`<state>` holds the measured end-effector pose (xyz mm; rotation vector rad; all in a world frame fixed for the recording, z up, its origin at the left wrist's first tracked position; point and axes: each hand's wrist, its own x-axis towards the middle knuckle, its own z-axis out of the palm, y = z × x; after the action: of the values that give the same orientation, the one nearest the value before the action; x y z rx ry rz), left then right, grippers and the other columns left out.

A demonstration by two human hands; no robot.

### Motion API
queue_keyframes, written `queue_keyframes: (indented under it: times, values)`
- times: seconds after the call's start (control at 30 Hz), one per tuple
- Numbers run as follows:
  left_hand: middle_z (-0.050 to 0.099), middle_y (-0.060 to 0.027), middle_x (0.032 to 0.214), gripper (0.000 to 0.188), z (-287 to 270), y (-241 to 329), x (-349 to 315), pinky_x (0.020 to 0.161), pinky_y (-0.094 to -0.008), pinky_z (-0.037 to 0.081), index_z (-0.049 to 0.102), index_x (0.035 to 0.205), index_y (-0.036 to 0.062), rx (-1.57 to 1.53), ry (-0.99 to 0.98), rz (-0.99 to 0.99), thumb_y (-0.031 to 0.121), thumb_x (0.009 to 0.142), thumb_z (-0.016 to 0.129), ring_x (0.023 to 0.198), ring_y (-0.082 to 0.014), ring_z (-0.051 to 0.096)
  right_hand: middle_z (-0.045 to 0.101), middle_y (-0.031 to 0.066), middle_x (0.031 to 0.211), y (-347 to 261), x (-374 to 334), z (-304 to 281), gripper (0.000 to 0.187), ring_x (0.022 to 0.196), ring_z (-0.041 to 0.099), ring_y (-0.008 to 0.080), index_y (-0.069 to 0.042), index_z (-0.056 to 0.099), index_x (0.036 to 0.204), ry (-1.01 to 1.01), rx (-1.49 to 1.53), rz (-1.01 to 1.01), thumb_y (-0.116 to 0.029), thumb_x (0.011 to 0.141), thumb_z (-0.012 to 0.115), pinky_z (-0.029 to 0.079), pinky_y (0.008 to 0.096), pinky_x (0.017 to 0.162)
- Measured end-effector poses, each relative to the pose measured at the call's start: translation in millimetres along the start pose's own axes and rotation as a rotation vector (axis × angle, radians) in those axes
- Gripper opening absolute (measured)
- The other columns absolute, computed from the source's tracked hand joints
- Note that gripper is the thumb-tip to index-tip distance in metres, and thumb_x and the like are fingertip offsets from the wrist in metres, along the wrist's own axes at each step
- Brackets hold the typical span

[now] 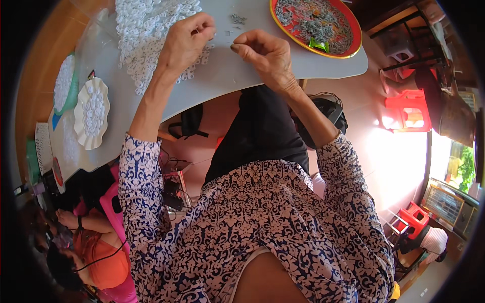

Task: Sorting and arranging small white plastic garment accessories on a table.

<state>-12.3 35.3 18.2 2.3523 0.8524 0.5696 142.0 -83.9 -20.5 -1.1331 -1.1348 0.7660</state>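
Observation:
My left hand (186, 44) is held over the table beside a wide spread of small white plastic pieces (144, 43), its fingers curled and thumb pressed in. My right hand (269, 56) faces it across a short gap, thumb and forefinger pinched together. Whatever either pinch holds is too small to make out. Just beyond the gap lies a little heap of grey metal bits (238, 19), with a few loose ones nearer me. To the right, a round red tray (356, 31) with a yellow rim holds many more grey metal bits and a green wrapper (319, 45).
On the left of the grey table (217, 83) stand a scalloped cream dish (81, 118) of white pieces and a green-edged container (72, 93). A person in orange (108, 262) sits at lower left. Red stools (410, 110) stand on the floor at right.

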Motion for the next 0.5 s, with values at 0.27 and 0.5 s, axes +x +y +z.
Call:
queue_keyframes:
  times: [0.27, 0.5]
  values:
    - [0.062, 0.0017, 0.077, 0.016, 39, 15, -19, 0.063, -0.0202, 0.044, 0.065, 0.1, 0.0071, -0.913, 0.224, -0.075, 0.014, 0.088, 0.059, 0.074, -0.0064, 0.054, 0.065, 0.0035, 0.083, -1, 4, 0, 0.013, 0.071, 0.058, 0.0075, 0.002, 0.064, 0.097, -0.025, 0.199, -0.054, -0.006, 0.086, 0.064, 0.05, 0.0215, 0.065]
    - [0.063, 0.0007, 0.071, 0.02, 46, 27, -30, 0.058, -0.0186, 0.042, 0.063, 0.098, 0.0062, -0.666, 0.194, -0.13, 0.004, 0.083, 0.05, 0.064, -0.0024, 0.05, 0.066, 0.0048, 0.084, -1, 6, -2, 0.013, 0.074, 0.06, 0.0082, 0.003, 0.063, 0.097, -0.009, 0.143, -0.052, -0.004, 0.087, 0.061, 0.051, 0.0218, 0.067]
